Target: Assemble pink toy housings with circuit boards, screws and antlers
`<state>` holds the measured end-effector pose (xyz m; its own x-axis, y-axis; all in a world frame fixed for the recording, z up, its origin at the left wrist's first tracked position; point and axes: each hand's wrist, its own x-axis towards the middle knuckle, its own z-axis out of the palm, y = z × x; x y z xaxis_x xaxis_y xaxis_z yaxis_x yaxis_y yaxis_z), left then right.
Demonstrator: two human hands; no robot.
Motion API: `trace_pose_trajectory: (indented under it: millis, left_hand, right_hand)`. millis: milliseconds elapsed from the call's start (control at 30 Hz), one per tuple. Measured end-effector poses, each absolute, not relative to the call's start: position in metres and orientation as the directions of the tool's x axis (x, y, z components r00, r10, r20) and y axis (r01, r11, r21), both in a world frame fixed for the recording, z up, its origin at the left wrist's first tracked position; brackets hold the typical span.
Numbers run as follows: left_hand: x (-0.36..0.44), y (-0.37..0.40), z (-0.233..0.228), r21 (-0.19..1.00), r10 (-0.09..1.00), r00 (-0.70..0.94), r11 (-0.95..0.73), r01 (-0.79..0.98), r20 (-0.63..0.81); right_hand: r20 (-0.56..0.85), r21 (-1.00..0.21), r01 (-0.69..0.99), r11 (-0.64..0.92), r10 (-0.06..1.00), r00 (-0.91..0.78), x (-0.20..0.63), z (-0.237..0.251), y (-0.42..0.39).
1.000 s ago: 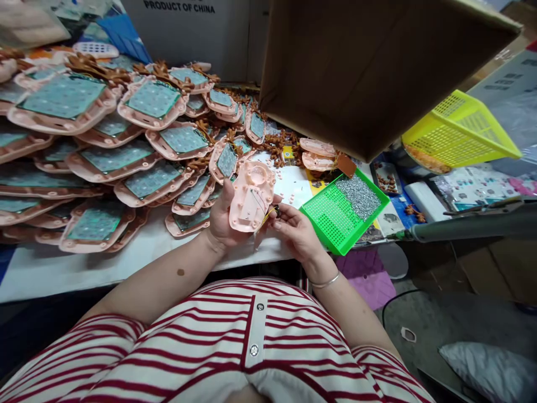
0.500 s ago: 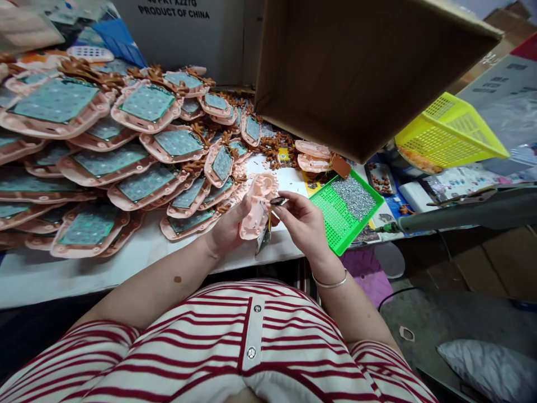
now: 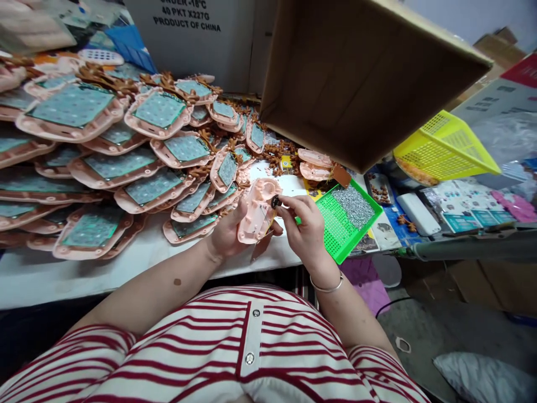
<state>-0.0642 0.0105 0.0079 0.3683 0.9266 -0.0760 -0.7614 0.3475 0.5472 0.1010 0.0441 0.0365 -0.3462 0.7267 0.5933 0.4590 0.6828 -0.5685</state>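
Note:
My left hand (image 3: 227,232) is closed around a pink plastic toy housing (image 3: 255,217), its hollow inner side facing up. Thin wires run inside the housing. A brown circuit board (image 3: 262,246) hangs at its lower right edge, close to the left fingertips. Between the thumb and fingers of my right hand (image 3: 305,228) is a small round black speaker (image 3: 275,202), pinched at the housing's upper right edge. Whether the speaker touches the housing I cannot tell.
Stacked pink housings with green boards (image 3: 159,113) fill the left of the table. A green basket (image 3: 335,229) of small screws (image 3: 354,206) lies at right. A cardboard box (image 3: 331,84) leans overhead behind it. A yellow basket (image 3: 444,143) stands farther right.
The speaker has turned so its round face shows more. The housing has tilted flatter, opening its inside to view, and the hanging board has swung to show its brown side. The view has shifted slightly.

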Motion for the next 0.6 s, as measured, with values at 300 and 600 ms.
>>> trace_pose_trajectory:
  millis: [300,600]
  left_hand:
    - [-0.0607,0.0064,0.0080,0.574,0.916,0.399,0.352,-0.739,-0.048]
    - [-0.0562,0.0032,0.0068,0.597,0.916,0.401,0.327,-0.732,-0.010]
  right_hand:
    - [0.734,-0.359,0.530,0.768,0.583,-0.348,0.1029,0.0402,0.0377]
    - [0.734,-0.158,0.641,0.751,0.524,-0.433,0.1052,0.0454,0.0359]
